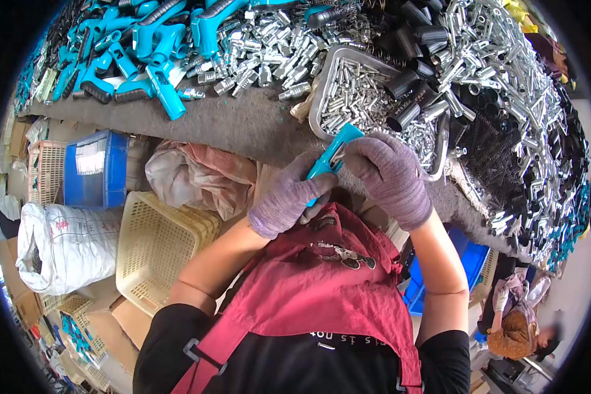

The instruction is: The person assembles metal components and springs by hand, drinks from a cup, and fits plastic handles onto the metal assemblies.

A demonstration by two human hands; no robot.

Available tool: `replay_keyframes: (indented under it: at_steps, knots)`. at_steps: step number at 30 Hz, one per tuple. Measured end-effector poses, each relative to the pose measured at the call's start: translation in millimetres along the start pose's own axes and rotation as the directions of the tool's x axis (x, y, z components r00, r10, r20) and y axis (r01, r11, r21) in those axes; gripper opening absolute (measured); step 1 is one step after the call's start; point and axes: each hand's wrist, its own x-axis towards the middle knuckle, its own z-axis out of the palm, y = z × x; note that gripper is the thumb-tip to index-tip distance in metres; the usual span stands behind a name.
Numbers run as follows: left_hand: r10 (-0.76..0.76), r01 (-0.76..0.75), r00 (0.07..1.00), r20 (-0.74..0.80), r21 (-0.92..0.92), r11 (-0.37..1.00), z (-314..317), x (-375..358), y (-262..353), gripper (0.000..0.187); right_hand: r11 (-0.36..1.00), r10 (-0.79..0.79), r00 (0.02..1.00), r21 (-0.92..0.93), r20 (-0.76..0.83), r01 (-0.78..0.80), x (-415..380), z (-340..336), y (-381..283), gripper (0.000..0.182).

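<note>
A teal plastic handle part (328,157) is held in front of the red apron, tilted up to the right. My left hand (287,196), in a grey-purple glove, is wrapped round its lower end. My right hand (389,176), gloved alike, is at the part's upper right side with its fingers curled in. A small metal piece shows between the right fingertips and the teal part. Just beyond the hands, a metal tray (316,108) holds many small silver pins.
Teal handles (167,92), silver fittings (262,56), black tubes (407,115) and silver tubes (499,79) are heaped on the bench (230,125). A yellow basket (157,246), blue crate (95,169) and white sack (72,246) stand left. Another person (515,322) is at the lower right.
</note>
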Motion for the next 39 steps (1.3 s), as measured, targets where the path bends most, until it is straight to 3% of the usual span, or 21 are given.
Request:
replay_keyframes:
  at_steps: [4, 7, 9, 12, 14, 15, 17, 19, 21, 22, 23, 25, 26, 27, 28, 29, 31, 32, 33, 35, 39]
  knots:
    - [-0.067, 0.068, 0.997, -0.042, 0.030, 0.997, 8, -5, 8, 0.034, 0.996, -0.030, 0.997, -0.083, -0.075, 0.024, -3, 1, 3, 0.010]
    - [-0.053, 0.052, 0.998, -0.036, -0.036, 0.998, 11, -5, 5, 0.035, 0.987, -0.058, 0.993, -0.158, -0.108, 0.040, -9, 3, 3, 0.011]
    - [-0.040, 0.043, 0.999, -0.023, 0.126, 0.991, 10, -4, 1, 0.048, 0.979, -0.077, 0.987, -0.198, -0.139, 0.049, -15, 5, 2, 0.012]
    - [-0.005, 0.008, 0.999, -0.031, 0.102, 0.995, 19, -6, 8, 0.049, 0.986, -0.024, 0.981, -0.165, -0.193, -0.008, -22, 7, -1, 0.013]
    - [-0.016, 0.024, 0.998, -0.054, 0.150, 0.988, 17, -6, 7, 0.050, 0.936, -0.166, 0.980, -0.330, -0.114, 0.120, -26, 6, -1, 0.012]
    - [-0.026, 0.041, 0.997, -0.076, 0.197, 0.980, 16, -6, 7, 0.052, 0.937, -0.163, 0.980, -0.328, -0.117, 0.117, -29, 4, -1, 0.012]
    - [-0.010, 0.022, 0.999, -0.050, 0.247, 0.969, 14, -6, 3, 0.052, 0.878, -0.231, 0.968, -0.408, 0.094, 0.250, -34, -2, -1, 0.013]
    - [0.006, -0.001, 1.000, -0.017, 0.294, 0.956, 15, -8, 1, 0.053, 0.861, -0.233, 0.964, -0.433, 0.130, 0.266, -41, -4, -3, 0.014]
    - [-0.053, 0.082, 0.997, -0.064, 0.681, 0.728, 18, -10, 0, 0.042, 0.875, -0.112, 0.972, -0.444, 0.206, 0.195, -47, -3, -2, 0.014]
    - [-0.024, 0.030, 1.000, -0.018, 0.563, 0.826, 16, -9, -5, 0.042, 0.885, -0.112, 0.971, -0.423, 0.210, 0.193, -47, -5, -2, 0.013]
    - [-0.021, 0.025, 1.000, -0.013, 0.564, 0.826, 15, -9, -9, 0.042, 0.883, -0.111, 0.972, -0.428, 0.207, 0.192, -44, -10, -3, 0.013]
    - [0.121, -0.130, 0.990, 0.066, 0.733, 0.668, 15, -8, -13, 0.049, 0.880, -0.199, 0.980, -0.438, 0.012, 0.185, -34, -19, -8, 0.015]
    - [0.122, -0.132, 0.990, 0.067, 0.734, 0.666, 14, -8, -11, 0.049, 0.937, -0.142, 0.988, -0.314, 0.057, 0.152, -35, -23, -6, 0.021]
    - [0.046, -0.153, 0.986, 0.163, 0.739, 0.656, 15, -9, -3, 0.054, 0.937, -0.142, 0.988, -0.314, 0.055, 0.152, -37, -26, -6, 0.021]
    - [-0.029, -0.177, 0.966, 0.255, 0.743, 0.646, 14, -9, 3, 0.060, 0.964, 0.063, 0.966, -0.266, 0.250, 0.006, -39, -30, -8, 0.024]
    - [-0.022, -0.180, 0.967, 0.254, 0.745, 0.642, 11, -8, 3, 0.060, 0.958, 0.245, 0.865, -0.249, 0.438, -0.145, -41, -35, -8, 0.027]
    - [-0.073, -0.381, 0.874, 0.481, 0.770, 0.511, 6, -7, 2, 0.066, 0.988, 0.139, 0.872, -0.130, 0.469, -0.087, -50, -35, -2, 0.030]
    - [-0.151, -0.265, 0.885, 0.441, 0.743, 0.615, 6, -11, 4, 0.065, 0.993, 0.114, 0.866, -0.075, 0.486, -0.089, -52, -35, -1, 0.029]
    - [-0.145, -0.257, 0.892, 0.429, 0.744, 0.616, 5, -10, 4, 0.065, 0.996, 0.088, 0.860, -0.018, 0.503, -0.092, -53, -33, -1, 0.029]
    - [-0.050, -0.378, 0.880, 0.472, 0.761, 0.527, 2, -6, 6, 0.061, 0.996, 0.084, 0.867, -0.038, 0.490, -0.075, -50, -30, 0, 0.029]
    - [-0.023, -0.287, 0.944, 0.329, 0.853, 0.436, 1, -6, 6, 0.062, 0.991, 0.111, 0.908, -0.114, 0.405, -0.070, -42, -31, -1, 0.032]
